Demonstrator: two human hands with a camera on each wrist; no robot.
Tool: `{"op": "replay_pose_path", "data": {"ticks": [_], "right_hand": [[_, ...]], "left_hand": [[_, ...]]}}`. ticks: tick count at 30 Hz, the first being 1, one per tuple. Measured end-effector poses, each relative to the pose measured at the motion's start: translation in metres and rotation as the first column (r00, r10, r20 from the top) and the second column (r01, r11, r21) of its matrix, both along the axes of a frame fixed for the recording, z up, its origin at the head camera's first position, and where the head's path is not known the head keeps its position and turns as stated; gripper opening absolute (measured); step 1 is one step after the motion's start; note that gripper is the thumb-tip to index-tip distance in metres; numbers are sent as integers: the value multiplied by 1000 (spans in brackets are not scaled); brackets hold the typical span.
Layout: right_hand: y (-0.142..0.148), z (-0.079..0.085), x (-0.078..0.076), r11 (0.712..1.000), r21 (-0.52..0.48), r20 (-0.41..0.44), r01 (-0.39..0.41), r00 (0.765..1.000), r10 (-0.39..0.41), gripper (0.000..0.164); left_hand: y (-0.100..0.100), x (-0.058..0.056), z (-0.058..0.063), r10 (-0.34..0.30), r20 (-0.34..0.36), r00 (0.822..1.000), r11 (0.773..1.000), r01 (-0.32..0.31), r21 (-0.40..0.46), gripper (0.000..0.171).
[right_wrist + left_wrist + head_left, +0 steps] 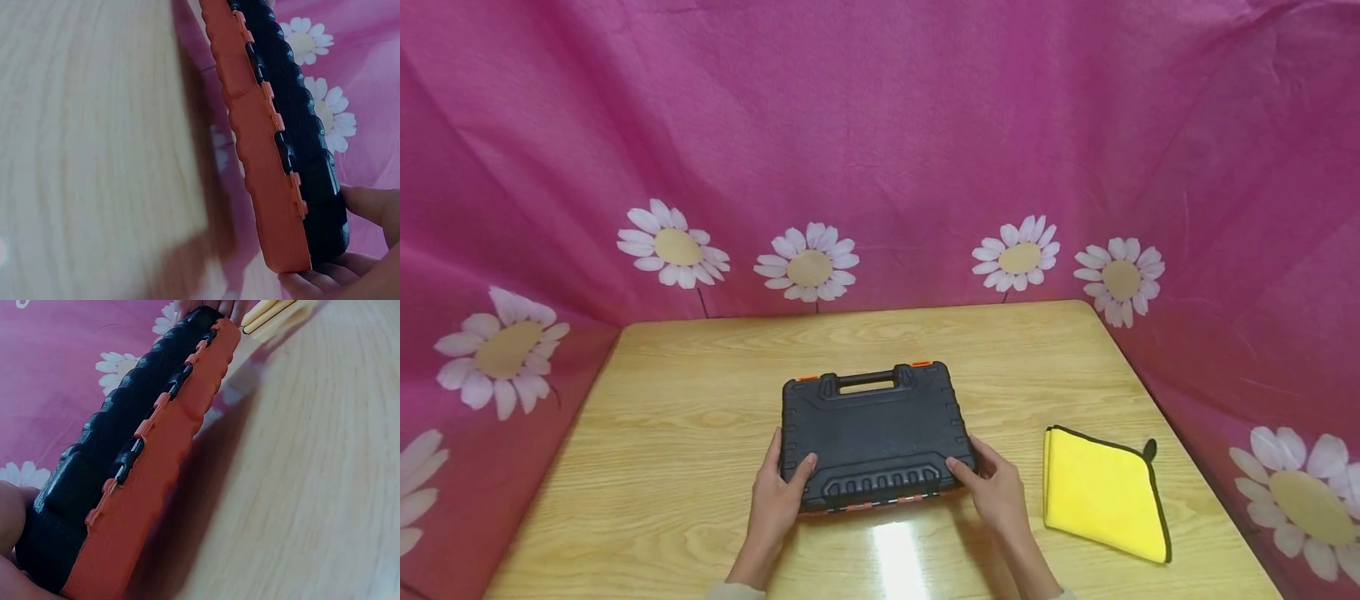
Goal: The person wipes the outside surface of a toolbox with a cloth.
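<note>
A black and orange plastic tool case (pixel 880 425) is held flat between both hands, black lid up and its carry handle (pixel 867 382) on the far side. My left hand (pixel 777 493) grips the near left corner, thumb on top of the lid. At the near right corner my right hand (pixel 997 492) holds it the same way, with the fingers tucked underneath in the right wrist view. Both wrist views show the hinged edge, where the orange base (pixel 165 456) meets the black lid (pixel 300 125). Pink backdrop shows beneath the case there, so it is raised off the table.
A folded yellow cloth (pixel 1101 496) with black edging lies on the wooden table (pixel 655 467), to the right of my right hand. Behind and along both sides of the table hangs a pink curtain (pixel 880 125) printed with white daisies.
</note>
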State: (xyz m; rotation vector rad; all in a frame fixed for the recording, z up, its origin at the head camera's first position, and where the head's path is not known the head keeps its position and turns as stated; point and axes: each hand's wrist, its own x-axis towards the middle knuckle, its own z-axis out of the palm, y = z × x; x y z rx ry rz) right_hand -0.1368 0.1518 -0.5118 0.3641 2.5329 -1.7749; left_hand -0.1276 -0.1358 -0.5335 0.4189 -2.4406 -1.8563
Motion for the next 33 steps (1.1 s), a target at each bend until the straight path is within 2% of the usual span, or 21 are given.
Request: {"op": "replay_pose_path", "data": {"ticks": [6,16,22,27,33], "right_hand": [[2,-6,1,1000,-5,29,13,999,-13,62],[4,-13,4,999,-20,47,33,998,-32,62],[5,-16,6,998,-31,54,56,997,-54,62],[6,-17,6,999,-1,45,44,998,-44,63],[6,-20,7,999,8,78,42,996,-42,63]], "left_hand": [[3,-1,-7,-11,23,1000,1000,12,-11,84],[7,0,-15,-9,12,1000,999,10,-43,82],[9,0,-15,-15,2,1000,998,15,-67,81],[10,0,-17,-18,-6,1000,998,17,-61,81],[9,0,-16,-7,5,1000,997,8,-71,80]]}}
